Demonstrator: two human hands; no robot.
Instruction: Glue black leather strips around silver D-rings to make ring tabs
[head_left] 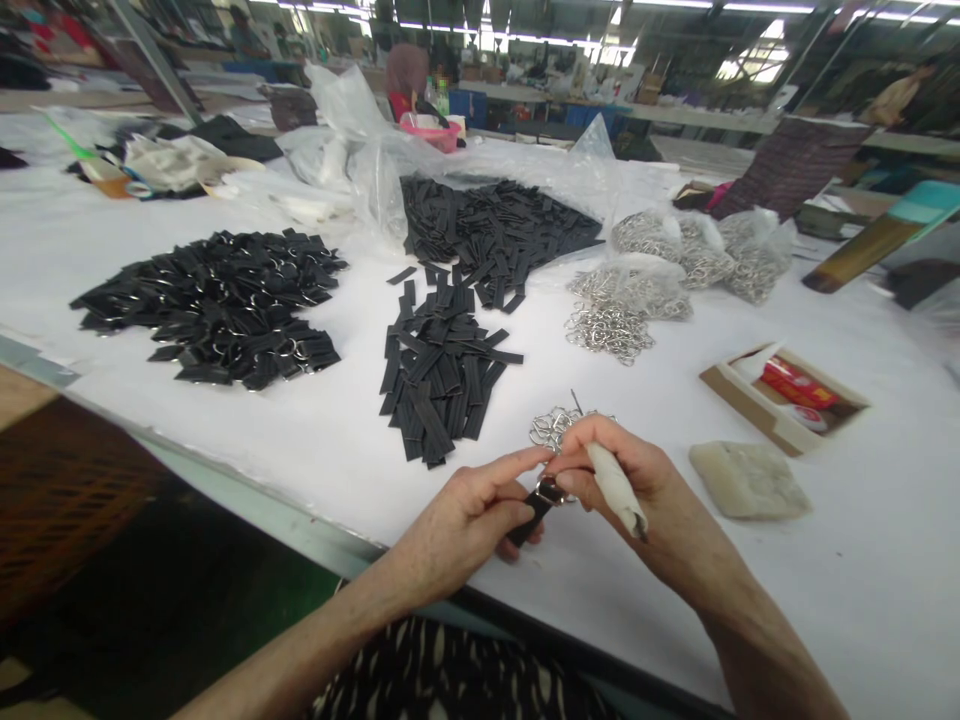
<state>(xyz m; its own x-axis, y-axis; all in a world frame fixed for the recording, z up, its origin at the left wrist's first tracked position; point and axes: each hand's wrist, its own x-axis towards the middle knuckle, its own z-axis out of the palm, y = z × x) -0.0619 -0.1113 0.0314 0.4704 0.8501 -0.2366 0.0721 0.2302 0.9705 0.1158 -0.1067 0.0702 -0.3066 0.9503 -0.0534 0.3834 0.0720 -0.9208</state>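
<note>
My left hand [476,510] is closed on a short black webbing strap [532,518], thumb on top and fingers beneath. A silver metal ring [552,490] sits at the strap's upper end. My right hand [649,475] pinches at that same end, its fingertips meeting those of the left. Across the right palm lies an awl-like tool [616,488] with a pale wrapped handle; a thin dark spike shows beyond the fingers. Just past the hands is a small heap of loose silver rings [551,427], partly hidden by the right hand.
Plain black strips [442,375] lie ahead, with a larger pile [495,225] spilling from clear plastic behind. Ringed straps [232,300] are heaped left. Bagged metal rings [637,290], a small carton [780,400], a waxy block [750,480] and a bottle [885,235] stand right.
</note>
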